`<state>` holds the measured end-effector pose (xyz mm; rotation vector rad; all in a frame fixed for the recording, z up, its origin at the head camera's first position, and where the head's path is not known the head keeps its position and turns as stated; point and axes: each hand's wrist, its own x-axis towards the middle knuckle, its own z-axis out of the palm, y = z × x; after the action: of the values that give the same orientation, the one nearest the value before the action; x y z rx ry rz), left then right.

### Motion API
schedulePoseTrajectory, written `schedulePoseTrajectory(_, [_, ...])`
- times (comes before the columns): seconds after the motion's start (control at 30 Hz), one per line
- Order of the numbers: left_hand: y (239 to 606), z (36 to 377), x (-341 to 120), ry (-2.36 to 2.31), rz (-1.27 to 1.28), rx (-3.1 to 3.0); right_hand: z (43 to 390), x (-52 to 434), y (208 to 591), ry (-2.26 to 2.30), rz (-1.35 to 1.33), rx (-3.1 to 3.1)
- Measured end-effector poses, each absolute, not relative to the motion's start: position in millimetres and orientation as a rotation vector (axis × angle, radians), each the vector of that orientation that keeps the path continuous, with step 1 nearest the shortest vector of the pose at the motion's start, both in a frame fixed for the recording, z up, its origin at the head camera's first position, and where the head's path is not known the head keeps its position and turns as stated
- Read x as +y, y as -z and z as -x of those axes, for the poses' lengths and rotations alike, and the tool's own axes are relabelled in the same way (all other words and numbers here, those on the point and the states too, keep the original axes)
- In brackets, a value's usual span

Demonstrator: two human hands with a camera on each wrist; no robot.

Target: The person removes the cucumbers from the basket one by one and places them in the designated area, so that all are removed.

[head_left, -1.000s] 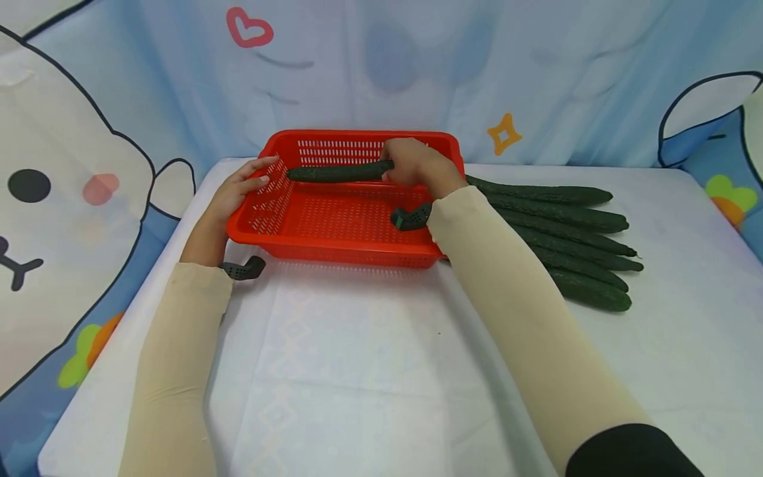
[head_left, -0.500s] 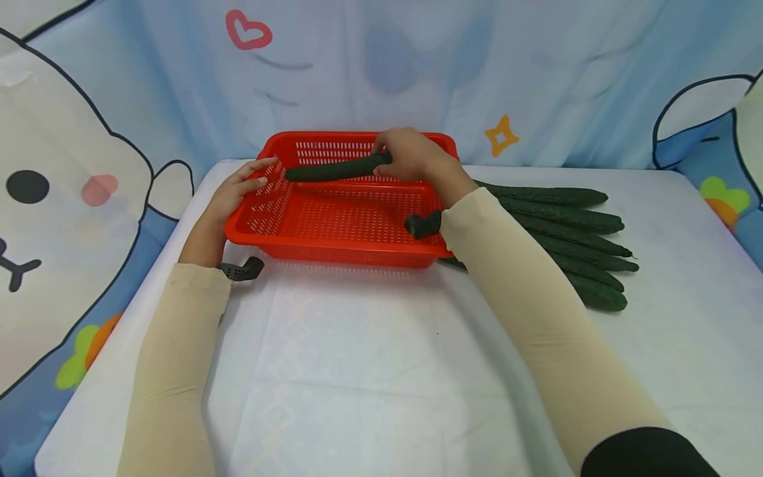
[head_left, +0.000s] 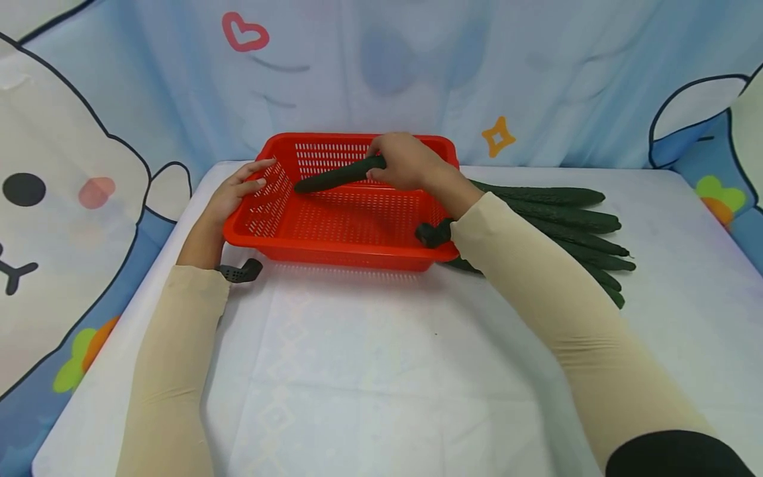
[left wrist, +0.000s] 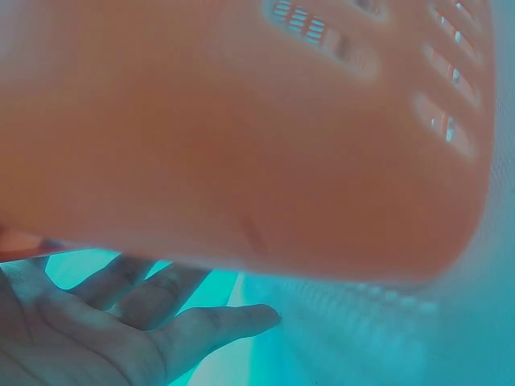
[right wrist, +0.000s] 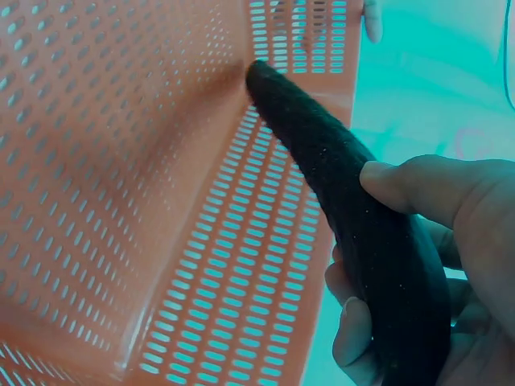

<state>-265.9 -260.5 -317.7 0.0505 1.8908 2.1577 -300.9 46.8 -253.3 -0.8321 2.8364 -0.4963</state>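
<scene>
We see the right hand (head_left: 405,161) gripping one end of a cucumber (head_left: 338,175), fingers and thumb curled round its dark, bumpy skin; the right wrist view shows the thumb (right wrist: 410,186) on top and the fingertips (right wrist: 354,330) wrapped underneath. The cucumber is long and slightly tapered, and it slants down to the left inside the basket (head_left: 334,246), its free tip low near the far left corner; we cannot tell whether the tip touches the floor. The basket is a shallow rectangular tray of red plastic, its walls and floor pierced with rows of small slots. The left hand (head_left: 234,192) rests against the outside of the basket's left wall, fingers straight and lightly spread, fingertips at the rim; the left wrist view shows that hand (left wrist: 121,322) open beneath the blurred red wall. To the right of the basket lies a pile of cucumbers (head_left: 566,218), long and rough-skinned, side by side on the white cloth (head_left: 357,371), which is smooth with faint fold lines. Both arms wear beige sleeves (head_left: 173,358).
</scene>
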Motion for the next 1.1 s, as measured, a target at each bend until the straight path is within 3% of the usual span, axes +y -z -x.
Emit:
schedulePoseTrajectory(0.47, [320, 274, -260, -2.207, -0.066, 1.783, 266, 65, 226, 0.585, 0.835, 2.894])
schedulePoseTrajectory(1.1, [320, 275, -263, -2.168, -0.093, 1.858, 157, 144, 214, 0.708, 0.846, 3.007])
